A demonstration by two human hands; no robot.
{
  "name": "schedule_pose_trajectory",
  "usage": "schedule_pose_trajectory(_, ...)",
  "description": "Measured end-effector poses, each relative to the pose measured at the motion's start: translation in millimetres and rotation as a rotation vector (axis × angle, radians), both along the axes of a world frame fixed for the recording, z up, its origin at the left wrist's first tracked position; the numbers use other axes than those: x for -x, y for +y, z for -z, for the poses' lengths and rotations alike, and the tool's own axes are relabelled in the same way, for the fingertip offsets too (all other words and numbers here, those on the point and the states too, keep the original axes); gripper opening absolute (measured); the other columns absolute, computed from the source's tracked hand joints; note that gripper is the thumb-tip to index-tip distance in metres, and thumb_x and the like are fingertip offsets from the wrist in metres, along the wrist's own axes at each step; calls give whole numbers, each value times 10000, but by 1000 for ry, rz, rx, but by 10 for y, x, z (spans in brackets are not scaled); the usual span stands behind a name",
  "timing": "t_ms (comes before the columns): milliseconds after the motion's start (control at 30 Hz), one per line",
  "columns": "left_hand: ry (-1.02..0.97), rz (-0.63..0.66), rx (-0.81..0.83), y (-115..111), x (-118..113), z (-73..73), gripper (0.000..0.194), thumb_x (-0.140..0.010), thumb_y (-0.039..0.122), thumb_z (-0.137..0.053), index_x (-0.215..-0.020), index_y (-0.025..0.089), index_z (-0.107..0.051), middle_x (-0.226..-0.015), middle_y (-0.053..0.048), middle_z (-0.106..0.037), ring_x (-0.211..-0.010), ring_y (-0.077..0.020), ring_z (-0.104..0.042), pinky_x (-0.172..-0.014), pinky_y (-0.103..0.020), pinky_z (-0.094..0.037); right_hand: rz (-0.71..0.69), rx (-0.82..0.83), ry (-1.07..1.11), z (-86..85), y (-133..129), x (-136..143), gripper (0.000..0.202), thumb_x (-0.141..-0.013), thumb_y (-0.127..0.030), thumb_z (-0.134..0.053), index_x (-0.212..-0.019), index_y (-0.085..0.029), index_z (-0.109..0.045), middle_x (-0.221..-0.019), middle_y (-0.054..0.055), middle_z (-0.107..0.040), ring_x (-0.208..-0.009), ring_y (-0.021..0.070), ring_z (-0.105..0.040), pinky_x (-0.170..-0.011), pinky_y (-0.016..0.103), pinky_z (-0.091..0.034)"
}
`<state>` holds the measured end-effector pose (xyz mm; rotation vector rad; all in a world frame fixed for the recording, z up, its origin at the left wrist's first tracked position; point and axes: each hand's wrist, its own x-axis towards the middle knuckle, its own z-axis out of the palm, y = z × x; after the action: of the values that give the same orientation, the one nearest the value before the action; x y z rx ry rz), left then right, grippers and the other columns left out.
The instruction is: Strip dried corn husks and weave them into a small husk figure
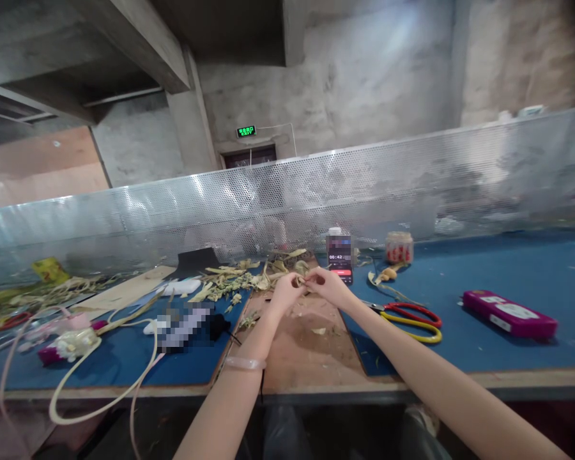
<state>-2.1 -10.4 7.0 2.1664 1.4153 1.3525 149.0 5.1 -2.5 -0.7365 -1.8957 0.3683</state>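
Observation:
My left hand [286, 295] and my right hand [329, 287] meet fingertip to fingertip over the brown board [311, 348]. Both are closed in a pinch around a small, pale piece of dried plant, mostly covered by the fingers. Just behind and to the left of them lies a heap of dried, greenish-tan plant strips [234, 281]. A few loose flakes [319, 331] rest on the board below my hands. Scissors [412, 319] with one red and one yellow handle lie beside my right forearm.
A phone [340, 260] showing a timer stands behind my right hand, near a red-patterned jar [399, 248]. To the right is a magenta box [508, 314]. Cream tubing [100, 415] loops over the table's front left. A perforated metal screen [268, 191] closes off the back.

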Motion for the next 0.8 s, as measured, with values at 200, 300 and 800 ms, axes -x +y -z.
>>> schedule_pose_trajectory(200, 158, -27, -73, -49, -17, -3, 147, -601, 106, -570, -730, 149, -628, -581, 13, -537, -537, -107, -437, -517, -203, -316, 3, 29, -38, 28, 6, 5, 131, -714, -235, -527, -715, -154, -631, -644, 11, -600, -590, 120, -506, -580, 239, -394)
schedule_pose_trajectory(300, 225, -29, -97, -55, -18, 2, 162, -604, 86, -563, -737, 159, -621, -607, -4, -559, -551, -124, -458, -522, -214, -320, 11, 62, 15, 36, -28, 44, 103, -700, -231, -534, -710, -158, -606, -628, 5, -585, -587, 123, -511, -576, 241, -397)
schedule_pose_trajectory(800, 263, 68, -132, -104, -48, -5, 205, -644, 132, -575, -834, 160, -646, -709, -36, -640, -577, -140, -509, -555, -214, -349, -35, 99, 137, 27, -57, 62, 155, -685, -270, -583, -808, -182, -551, -657, -21, -544, -618, 131, -517, -585, 248, -414)
